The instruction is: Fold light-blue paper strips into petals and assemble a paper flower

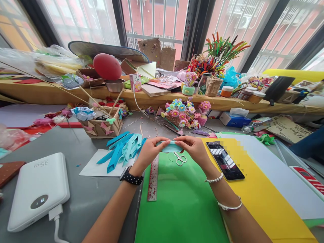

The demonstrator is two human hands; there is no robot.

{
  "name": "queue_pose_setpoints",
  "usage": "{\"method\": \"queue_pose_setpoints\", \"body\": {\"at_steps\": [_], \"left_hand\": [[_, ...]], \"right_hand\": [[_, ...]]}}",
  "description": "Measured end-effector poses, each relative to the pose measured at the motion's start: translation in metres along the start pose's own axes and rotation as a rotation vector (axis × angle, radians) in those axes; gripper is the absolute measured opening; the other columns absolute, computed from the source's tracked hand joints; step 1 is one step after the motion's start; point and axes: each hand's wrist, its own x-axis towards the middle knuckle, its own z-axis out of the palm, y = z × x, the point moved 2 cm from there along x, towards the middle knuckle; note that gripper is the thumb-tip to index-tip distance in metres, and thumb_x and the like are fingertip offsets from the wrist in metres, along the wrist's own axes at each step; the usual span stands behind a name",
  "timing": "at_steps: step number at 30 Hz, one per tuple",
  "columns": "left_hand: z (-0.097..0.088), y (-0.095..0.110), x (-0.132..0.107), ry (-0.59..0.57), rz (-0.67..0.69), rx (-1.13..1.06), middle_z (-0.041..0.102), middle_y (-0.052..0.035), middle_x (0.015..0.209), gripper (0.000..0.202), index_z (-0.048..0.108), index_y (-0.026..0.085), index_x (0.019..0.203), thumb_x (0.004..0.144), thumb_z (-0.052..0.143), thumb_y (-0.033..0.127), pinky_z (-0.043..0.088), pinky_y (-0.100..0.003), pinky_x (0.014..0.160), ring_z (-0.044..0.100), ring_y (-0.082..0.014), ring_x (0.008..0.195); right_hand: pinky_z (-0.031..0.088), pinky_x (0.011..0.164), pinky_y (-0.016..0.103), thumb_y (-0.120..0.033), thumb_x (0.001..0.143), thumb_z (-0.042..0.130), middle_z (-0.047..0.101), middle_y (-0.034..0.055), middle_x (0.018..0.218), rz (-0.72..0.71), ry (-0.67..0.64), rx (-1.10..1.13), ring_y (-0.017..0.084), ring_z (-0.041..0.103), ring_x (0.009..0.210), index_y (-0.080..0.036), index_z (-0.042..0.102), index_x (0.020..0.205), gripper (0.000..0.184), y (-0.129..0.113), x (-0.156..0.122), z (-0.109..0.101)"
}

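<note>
A small light-blue piece of folded paper [170,147] is stretched level between my hands, above the far end of a green sheet [182,202]. My left hand [153,150] pinches its left end with thumb and fingers. Its right end sits in the pinch of my right hand [193,148]. Just below the paper lie scissors with pale handles [180,159], partly hidden. A patterned ruler [153,180] lies near my left wrist. Left of my left hand, several folded blue paper strips [124,150] are heaped on a white sheet [92,165].
A phone [225,160] lies on yellow paper [265,192] at right. A white power bank [39,192] with a cable stands at left. Behind are a cardboard box [102,128] holding sticks and pipe-cleaner flowers [181,111]. A cluttered shelf [131,96] runs below the windows.
</note>
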Motion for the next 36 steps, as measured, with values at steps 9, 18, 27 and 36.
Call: {"method": "queue_pose_setpoints", "body": {"at_steps": [9,18,27,36], "left_hand": [[0.0000,0.0014,0.0001,-0.021,0.003,0.042,0.067,-0.0028,0.084,0.027,0.066,0.017,0.079,0.072,0.052,0.039,0.042,-0.021,0.063,0.058,-0.0155,0.075],[0.0006,0.0009,0.0003,-0.013,0.006,0.070,0.067,-0.0028,0.082,0.028,0.066,0.016,0.079,0.072,0.052,0.039,0.043,-0.021,0.061,0.058,-0.0153,0.074],[0.0020,0.0004,0.0002,0.025,0.019,0.099,0.068,-0.0031,0.080,0.027,0.066,0.014,0.080,0.072,0.052,0.037,0.043,-0.020,0.061,0.058,-0.0152,0.073],[0.0029,-0.0002,-0.0005,0.062,0.081,0.131,0.068,-0.0014,0.077,0.024,0.066,0.016,0.075,0.073,0.051,0.035,0.043,-0.019,0.060,0.059,-0.0140,0.071]], "right_hand": [[0.043,0.042,0.020,-0.036,0.067,0.060,0.065,0.0036,0.068,0.010,-0.027,-0.002,0.010,0.055,0.046,-0.016,0.066,0.079,0.024,0.0008,0.0000,0.0000],[0.042,0.041,0.020,-0.035,0.068,0.060,0.064,0.0030,0.066,0.001,-0.017,-0.031,0.010,0.055,0.044,-0.017,0.066,0.077,0.021,0.0015,0.0008,0.0009],[0.041,0.040,0.018,-0.031,0.069,0.059,0.063,0.0021,0.064,-0.017,-0.011,-0.056,0.009,0.055,0.044,-0.015,0.065,0.075,0.018,0.0005,-0.0001,0.0005],[0.044,0.048,0.021,-0.031,0.073,0.056,0.064,0.0034,0.074,-0.115,-0.002,-0.200,0.012,0.056,0.055,-0.017,0.063,0.079,0.017,-0.0004,0.0017,0.0027]]}}
